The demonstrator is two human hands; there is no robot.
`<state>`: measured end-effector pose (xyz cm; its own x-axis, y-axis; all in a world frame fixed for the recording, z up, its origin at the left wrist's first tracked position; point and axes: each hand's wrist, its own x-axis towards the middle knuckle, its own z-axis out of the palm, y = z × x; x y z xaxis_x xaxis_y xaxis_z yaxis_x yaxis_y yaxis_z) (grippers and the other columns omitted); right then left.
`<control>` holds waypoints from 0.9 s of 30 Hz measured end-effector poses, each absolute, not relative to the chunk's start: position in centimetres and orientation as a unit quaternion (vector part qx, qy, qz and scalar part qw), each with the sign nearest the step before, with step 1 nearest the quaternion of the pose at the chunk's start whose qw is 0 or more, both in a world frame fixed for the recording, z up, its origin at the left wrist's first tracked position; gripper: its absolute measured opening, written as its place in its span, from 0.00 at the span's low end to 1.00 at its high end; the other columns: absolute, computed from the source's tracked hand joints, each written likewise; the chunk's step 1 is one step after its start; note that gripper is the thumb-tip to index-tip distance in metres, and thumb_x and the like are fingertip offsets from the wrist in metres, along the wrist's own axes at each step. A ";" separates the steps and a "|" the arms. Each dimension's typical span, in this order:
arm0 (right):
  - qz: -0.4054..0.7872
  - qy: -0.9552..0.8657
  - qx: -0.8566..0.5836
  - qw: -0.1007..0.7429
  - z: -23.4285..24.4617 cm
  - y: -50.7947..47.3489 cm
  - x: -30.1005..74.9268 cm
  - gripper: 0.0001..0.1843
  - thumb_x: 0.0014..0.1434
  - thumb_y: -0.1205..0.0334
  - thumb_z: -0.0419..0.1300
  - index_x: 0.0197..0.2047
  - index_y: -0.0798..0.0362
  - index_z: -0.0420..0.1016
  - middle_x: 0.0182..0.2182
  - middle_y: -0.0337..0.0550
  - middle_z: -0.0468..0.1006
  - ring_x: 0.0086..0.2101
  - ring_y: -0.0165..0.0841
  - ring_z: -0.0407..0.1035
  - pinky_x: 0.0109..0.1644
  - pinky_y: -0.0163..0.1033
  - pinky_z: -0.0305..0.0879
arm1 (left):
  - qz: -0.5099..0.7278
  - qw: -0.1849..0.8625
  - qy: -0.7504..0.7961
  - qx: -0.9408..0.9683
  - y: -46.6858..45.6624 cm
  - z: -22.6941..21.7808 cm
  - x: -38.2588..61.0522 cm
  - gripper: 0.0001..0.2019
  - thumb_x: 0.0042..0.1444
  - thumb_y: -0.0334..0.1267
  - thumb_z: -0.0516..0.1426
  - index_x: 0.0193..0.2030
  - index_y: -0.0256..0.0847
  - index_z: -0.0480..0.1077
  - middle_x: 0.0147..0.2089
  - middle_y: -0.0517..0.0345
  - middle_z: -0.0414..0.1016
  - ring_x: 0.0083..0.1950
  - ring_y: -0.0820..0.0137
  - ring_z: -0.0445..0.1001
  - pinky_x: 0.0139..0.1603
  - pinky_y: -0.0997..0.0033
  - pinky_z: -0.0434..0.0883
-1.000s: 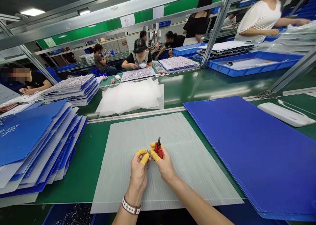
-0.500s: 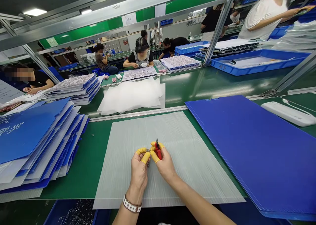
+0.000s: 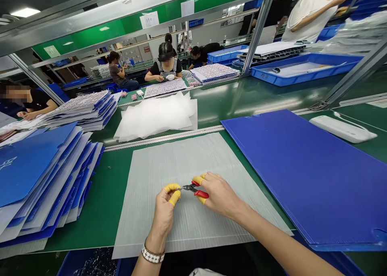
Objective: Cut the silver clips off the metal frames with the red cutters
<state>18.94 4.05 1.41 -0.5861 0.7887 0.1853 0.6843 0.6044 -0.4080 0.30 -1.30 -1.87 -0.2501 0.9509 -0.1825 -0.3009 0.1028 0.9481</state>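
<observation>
My left hand (image 3: 164, 211) pinches a small metal part (image 3: 179, 191) between fingers in yellow finger cots (image 3: 172, 191). My right hand (image 3: 219, 193) grips red-handled side cutters (image 3: 195, 189), which lie sideways with their steel jaws at the metal part. Both hands hover over a translucent ribbed plastic sheet (image 3: 181, 223) on the green bench. A beaded bracelet (image 3: 152, 255) circles my left wrist.
A blue corrugated board (image 3: 290, 175) lies to the right, and stacked blue-and-white boards (image 3: 45, 175) lie to the left. White foam sheets (image 3: 155, 116) lie ahead. A blue bin (image 3: 90, 264) of dark parts sits below the bench edge. Several co-workers sit and stand beyond.
My right hand has moved right and turned the cutters from upright to sideways, jaws pointing left at the metal part. My left hand has stayed nearly still.
</observation>
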 end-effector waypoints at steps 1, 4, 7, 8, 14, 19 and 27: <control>0.147 -0.880 -0.416 0.173 1.5 4.0 18.9 0.11 0.54 0.67 0.59 0.42 0.50 0.71 0.32 0.42 0.73 0.34 0.36 0.65 0.37 0.40 0.58 | 0.592 0.527 0.523 0.314 -1.3 -1.9 0.3 0.12 0.42 0.39 0.66 0.36 0.39 0.76 0.34 0.57 0.73 0.34 0.73 0.67 0.38 0.73 0.65; 0.149 -0.885 -0.410 0.163 1.6 4.0 18.9 0.11 0.54 0.66 0.59 0.42 0.49 0.71 0.33 0.43 0.73 0.35 0.36 0.65 0.37 0.40 0.57 | 0.592 0.522 0.524 0.319 -1.4 -2.0 0.1 0.12 0.43 0.39 0.66 0.36 0.39 0.76 0.33 0.57 0.73 0.33 0.73 0.67 0.38 0.73 0.65; 0.151 -0.886 -0.408 0.160 1.7 4.1 18.9 0.11 0.54 0.66 0.58 0.43 0.50 0.71 0.34 0.44 0.73 0.35 0.36 0.65 0.38 0.40 0.56 | 0.591 0.519 0.526 0.325 -1.4 -2.0 -0.1 0.11 0.44 0.39 0.66 0.35 0.39 0.76 0.33 0.57 0.73 0.33 0.73 0.67 0.37 0.73 0.65; 0.151 -0.886 -0.408 0.158 1.7 4.1 18.8 0.11 0.54 0.66 0.58 0.43 0.50 0.71 0.34 0.44 0.73 0.35 0.36 0.65 0.38 0.40 0.56 | 0.590 0.517 0.527 0.328 -1.4 -2.1 -0.1 0.11 0.44 0.39 0.66 0.35 0.39 0.76 0.33 0.57 0.73 0.34 0.73 0.67 0.37 0.73 0.65; 0.152 -0.887 -0.410 0.150 1.8 4.1 18.7 0.11 0.54 0.66 0.59 0.42 0.50 0.71 0.34 0.44 0.73 0.36 0.37 0.64 0.38 0.40 0.55 | 0.582 0.504 0.529 0.356 -1.4 -1.9 -0.2 0.09 0.46 0.38 0.65 0.35 0.40 0.76 0.34 0.57 0.73 0.35 0.72 0.68 0.38 0.73 0.66; 0.155 -0.888 -0.406 0.150 1.9 4.1 18.5 0.11 0.53 0.67 0.59 0.42 0.51 0.71 0.33 0.43 0.73 0.35 0.36 0.64 0.38 0.40 0.56 | 0.576 0.496 0.534 0.370 -1.4 -1.8 -0.3 0.09 0.46 0.39 0.65 0.35 0.40 0.76 0.35 0.56 0.73 0.35 0.71 0.68 0.39 0.72 0.66; 0.158 -0.889 -0.409 0.129 1.9 4.1 18.4 0.08 0.52 0.68 0.59 0.38 0.51 0.71 0.30 0.42 0.72 0.32 0.35 0.65 0.34 0.38 0.56 | 0.572 0.474 0.543 0.391 -1.5 -1.9 -0.4 0.09 0.46 0.39 0.64 0.34 0.39 0.76 0.35 0.55 0.72 0.36 0.70 0.68 0.39 0.72 0.66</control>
<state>18.44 4.09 1.87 -0.6319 0.7685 0.1003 0.6873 0.6155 -0.3857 -0.36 -1.51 -1.86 -0.2446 0.9673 -0.0674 -0.1185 0.0392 0.9922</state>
